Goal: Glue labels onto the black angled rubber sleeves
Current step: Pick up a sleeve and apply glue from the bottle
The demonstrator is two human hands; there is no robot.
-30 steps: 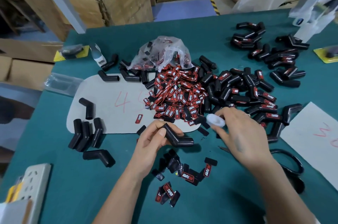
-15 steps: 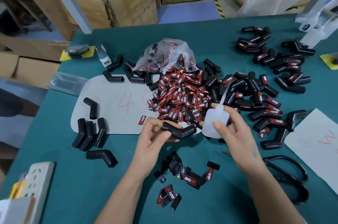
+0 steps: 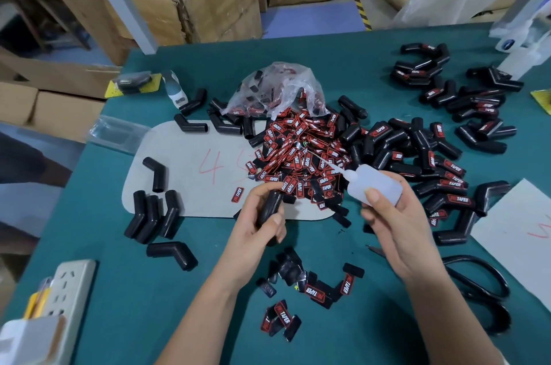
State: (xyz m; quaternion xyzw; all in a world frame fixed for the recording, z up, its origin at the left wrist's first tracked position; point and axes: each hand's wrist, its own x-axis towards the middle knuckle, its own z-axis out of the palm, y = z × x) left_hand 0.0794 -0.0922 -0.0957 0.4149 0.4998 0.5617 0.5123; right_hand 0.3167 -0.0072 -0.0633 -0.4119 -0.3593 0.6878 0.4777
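My left hand grips a black angled rubber sleeve, held nearly upright over the green table. My right hand holds a translucent white glue bottle; its thin nozzle points up and left, apart from the sleeve. Behind both hands lies a heap of red-and-black labels spilling from a clear plastic bag. Several loose labels lie near my forearms. Bare sleeves sit at the left, and labelled sleeves are piled at the right.
A grey card with red numbers lies under the label heap. Black scissors lie at the right by a white sheet. A power strip sits at the near left corner. Cardboard boxes stand beyond the table's far edge.
My left hand turned the sleeve from lying across to nearly upright. My right hand lifted the glue bottle and swung its nozzle from upward to up and left.
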